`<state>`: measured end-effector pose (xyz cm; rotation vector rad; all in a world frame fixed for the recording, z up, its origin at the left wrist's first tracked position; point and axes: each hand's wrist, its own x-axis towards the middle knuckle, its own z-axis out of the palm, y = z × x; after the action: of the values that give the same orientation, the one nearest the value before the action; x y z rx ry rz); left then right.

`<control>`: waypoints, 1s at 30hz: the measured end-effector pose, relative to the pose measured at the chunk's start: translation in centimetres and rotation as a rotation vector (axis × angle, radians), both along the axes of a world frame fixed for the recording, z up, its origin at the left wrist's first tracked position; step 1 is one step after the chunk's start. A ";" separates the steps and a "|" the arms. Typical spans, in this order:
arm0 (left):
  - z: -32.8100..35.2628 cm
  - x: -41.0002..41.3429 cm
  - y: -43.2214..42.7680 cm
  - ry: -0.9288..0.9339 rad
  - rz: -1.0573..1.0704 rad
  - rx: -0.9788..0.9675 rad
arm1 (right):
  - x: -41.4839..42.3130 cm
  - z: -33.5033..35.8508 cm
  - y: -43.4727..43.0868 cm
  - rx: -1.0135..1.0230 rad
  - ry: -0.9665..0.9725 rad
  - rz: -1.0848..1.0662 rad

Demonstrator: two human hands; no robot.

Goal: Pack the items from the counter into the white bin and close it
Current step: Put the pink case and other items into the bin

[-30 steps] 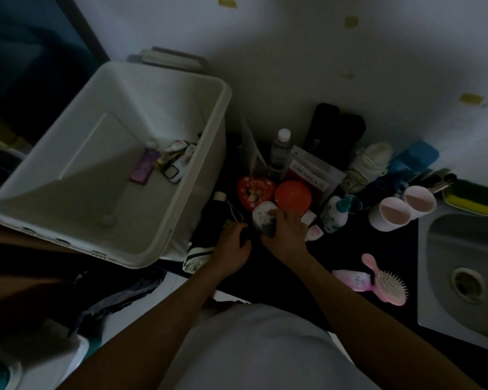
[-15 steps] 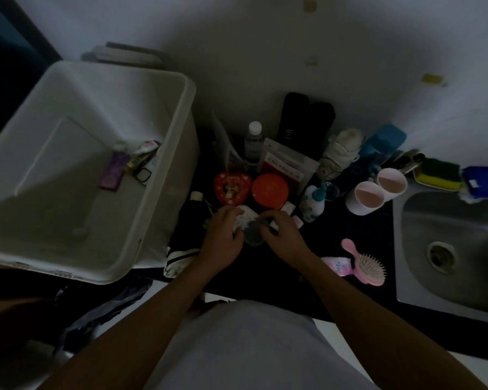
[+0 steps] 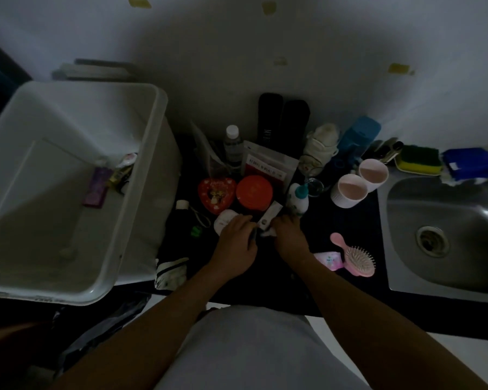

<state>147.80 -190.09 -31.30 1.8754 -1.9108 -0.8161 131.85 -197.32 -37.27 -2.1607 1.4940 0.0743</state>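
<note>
Clutter is your main hazard here. Your left hand [image 3: 234,244] and right hand [image 3: 290,240] are both down on the dark table [image 3: 335,288] in front of the orange round tin [image 3: 254,192]. Your fingers [image 3: 244,220] are curled over a huddle of small pale things, and a small white box [image 3: 268,218] pokes up between the hands. The light is too poor to tell whether either hand has closed on anything or only rests on top, so treat both grips as unproven.

The white bin [image 3: 157,114] stands open on your left, just beside the clutter, with a few small items lying at its far side.

If you scoop several small pieces at once, the likeliest failure is one slipping out on the way across. It could land on the folded umbrella [image 3: 178,229] or fall down past the table edge.

The small white bottle [image 3: 297,199] stands upright just beside your right fingers. A careless lift of that wrist could tip it toward the pink cups [image 3: 350,190].

Dark items on a dark surface are also easy to miss, so check before you close the bin.
</note>
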 end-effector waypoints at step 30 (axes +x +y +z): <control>3.1 0.5 -3.4 0.624 0.650 0.147 | 1.3 2.8 0.0 0.184 -0.556 -0.251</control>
<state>148.26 -193.49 -28.21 1.8458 -0.8227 -1.1409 133.16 -197.35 -34.49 -1.6493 1.3458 -0.4244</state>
